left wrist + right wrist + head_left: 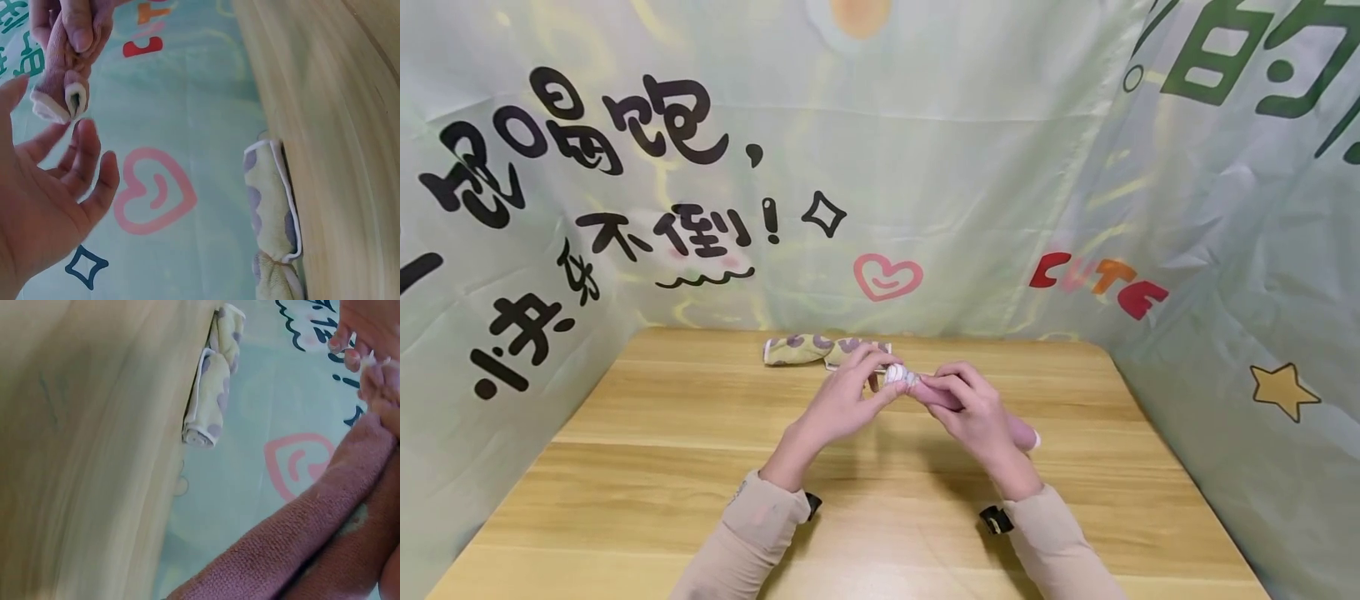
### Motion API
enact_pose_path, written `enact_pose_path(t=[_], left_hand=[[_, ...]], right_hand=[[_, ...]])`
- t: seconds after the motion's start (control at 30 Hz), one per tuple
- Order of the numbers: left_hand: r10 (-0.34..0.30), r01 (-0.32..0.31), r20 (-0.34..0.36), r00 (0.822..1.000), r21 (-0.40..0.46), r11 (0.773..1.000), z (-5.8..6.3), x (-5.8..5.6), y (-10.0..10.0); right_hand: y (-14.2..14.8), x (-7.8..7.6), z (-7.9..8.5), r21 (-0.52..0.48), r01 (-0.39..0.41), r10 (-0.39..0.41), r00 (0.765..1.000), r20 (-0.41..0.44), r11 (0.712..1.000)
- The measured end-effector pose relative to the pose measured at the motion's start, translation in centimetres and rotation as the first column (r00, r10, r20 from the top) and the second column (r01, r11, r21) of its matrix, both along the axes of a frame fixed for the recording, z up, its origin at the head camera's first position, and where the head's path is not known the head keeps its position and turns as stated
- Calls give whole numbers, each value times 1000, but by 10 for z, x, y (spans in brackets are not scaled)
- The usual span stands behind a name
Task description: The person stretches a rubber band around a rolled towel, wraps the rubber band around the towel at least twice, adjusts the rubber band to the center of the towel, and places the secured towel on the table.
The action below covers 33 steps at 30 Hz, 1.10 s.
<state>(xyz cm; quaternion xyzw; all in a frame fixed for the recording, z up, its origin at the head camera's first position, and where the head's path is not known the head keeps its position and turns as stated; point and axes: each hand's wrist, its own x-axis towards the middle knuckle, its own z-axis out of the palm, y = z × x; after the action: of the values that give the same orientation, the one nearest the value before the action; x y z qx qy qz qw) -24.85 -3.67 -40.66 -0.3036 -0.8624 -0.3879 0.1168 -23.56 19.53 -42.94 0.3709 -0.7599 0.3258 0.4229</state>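
Observation:
A rolled pink towel [1021, 433] with white edging is held above the table. My right hand [973, 408] pinches it near its upper end, where the cloth is bunched; the long roll runs back under that wrist, and in the right wrist view the towel [269, 544] fills the lower middle. My left hand [850, 396] is at the white-edged tip. In the left wrist view its fingers are spread and loosely bent, fingertips right at the edge of the towel [47, 103], not curled round it.
A rolled yellow towel [796, 350] with purple spots, cinched at its middle, lies along the back of the wooden table [685, 467]. Printed fabric walls [970, 192] stand at the back and both sides. Dark wrist straps [996, 520] show at the sleeves.

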Motion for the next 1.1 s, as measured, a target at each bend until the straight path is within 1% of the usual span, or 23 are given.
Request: enact_pose_path(t=[0.1, 0.17, 0.2, 0.27, 0.33, 0.37, 0.4, 0.47, 0.5, 0.57, 0.6, 0.7, 0.8, 0.87, 0.9, 0.97, 1.03, 1.1], left_hand=[[41, -40, 63, 997, -21, 999, 1, 0, 1], [48, -46, 92, 995, -25, 999, 2, -1, 2], [41, -39, 104, 994, -22, 999, 2, -1, 2], [16, -16, 117, 993, -7, 1000, 2, -3, 0], [-1, -1, 123, 992, 15, 1000, 2, -5, -3], [-10, 6, 128, 992, 31, 999, 2, -6, -5], [-20, 14, 135, 991, 50, 999, 1, -8, -8], [-44, 31, 151, 988, 90, 995, 1, -11, -14], [-59, 42, 160, 985, 108, 993, 1, -12, -17], [-98, 74, 171, 980, 141, 987, 0, -14, -21], [-122, 95, 172, 978, 155, 983, 1, -15, -22], [-197, 166, 156, 968, 188, 968, 1, -16, -22], [-270, 231, 154, 951, 228, 946, 0, -15, -18], [-303, 257, 164, 939, 255, 932, 0, -13, -14], [-314, 264, 170, 934, 266, 927, -1, -12, -12], [-330, 268, 188, 925, 292, 918, -2, -9, -8], [-331, 261, 202, 922, 306, 915, -3, -7, -4], [-329, 254, 211, 920, 316, 914, -5, -5, -1]], right_hand=[[-5, 2, 1, -15, 41, -42, 998, -37, 999], [-9, 3, 2, -28, 62, -63, 997, -50, 998], [-11, 4, 2, -28, 70, -72, 996, -46, 997], [-13, 5, 2, -10, 71, -71, 997, -16, 997], [-14, 7, 4, 33, 50, -51, 998, 49, 998], [-14, 8, 5, 56, 24, -29, 995, 91, 998], [-13, 9, 7, 77, -8, -3, 989, 145, 997], [-11, 11, 10, 87, -76, 52, 966, 254, 993], [-10, 12, 12, 77, -104, 76, 951, 298, 992], [-7, 14, 15, 34, -129, 107, 923, 369, 991], [-6, 14, 17, 11, -126, 111, 913, 394, 992], [-4, 15, 19, -32, -86, 91, 892, 442, 996], [-6, 15, 19, -39, -63, 74, 881, 467, 997], [-8, 15, 17, -48, -59, 74, 884, 462, 997], [-9, 15, 16, -57, -56, 76, 889, 451, 997], [-12, 15, 14, -81, -53, 81, 909, 408, 995], [-14, 14, 11, -106, -50, 85, 930, 358, 993], [-16, 14, 9, -122, -42, 79, 946, 315, 992]])
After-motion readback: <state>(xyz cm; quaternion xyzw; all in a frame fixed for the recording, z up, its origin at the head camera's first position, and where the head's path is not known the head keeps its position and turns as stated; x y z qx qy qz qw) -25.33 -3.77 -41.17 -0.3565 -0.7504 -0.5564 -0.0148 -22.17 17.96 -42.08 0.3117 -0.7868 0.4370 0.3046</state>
